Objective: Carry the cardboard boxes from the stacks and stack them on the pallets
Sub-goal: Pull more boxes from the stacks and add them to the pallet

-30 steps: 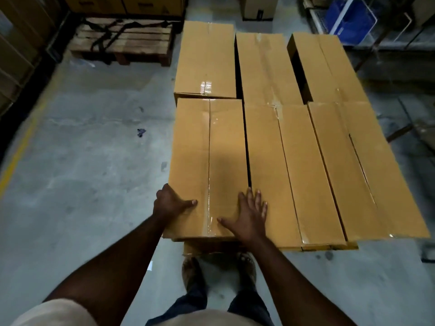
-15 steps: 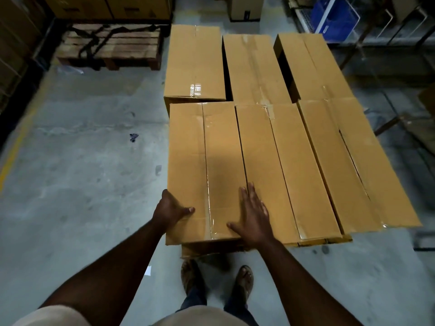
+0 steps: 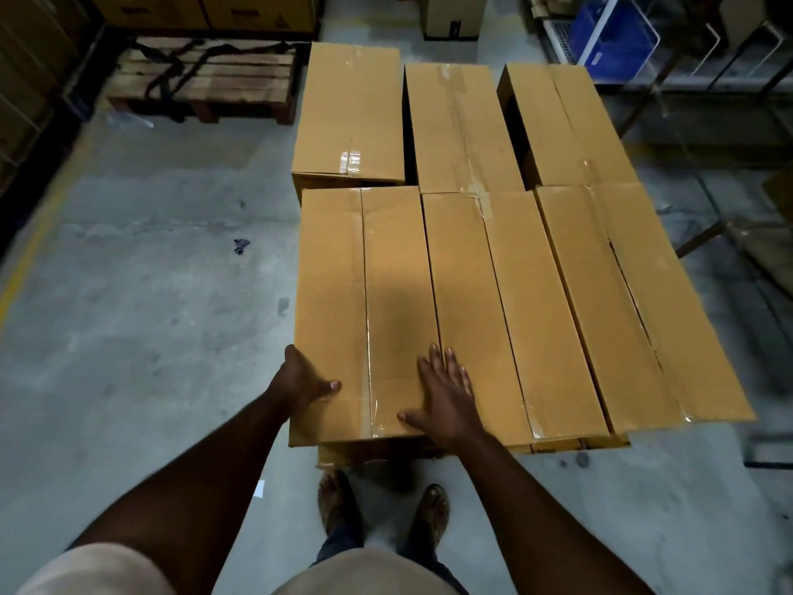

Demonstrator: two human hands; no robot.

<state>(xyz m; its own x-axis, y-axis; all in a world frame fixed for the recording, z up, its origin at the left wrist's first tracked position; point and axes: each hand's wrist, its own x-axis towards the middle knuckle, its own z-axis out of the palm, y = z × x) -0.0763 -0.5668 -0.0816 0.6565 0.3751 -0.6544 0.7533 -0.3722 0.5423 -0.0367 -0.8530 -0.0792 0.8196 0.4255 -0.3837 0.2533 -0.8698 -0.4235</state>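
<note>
Near-left box lies flat on top of the stack, its right long side touching the middle box; right box sits beside that one with a thin dark gap; three more boxes behind, far-left box, far-middle box, far-right box, with dark gaps between them. Left hand grips the near-left box at its left edge near the front corner, thumb lying on the top face, fingers wrapped down the side out of sight; right hand lies flat on top, fingers straight and spread, covering the seam between the near-left and middle box, holding nothing. A lower box pokes out under the front edge. Feet in sandals on the grey concrete floor; a wooden pallet with black straps sits far left; blue crate on racking far right.
</note>
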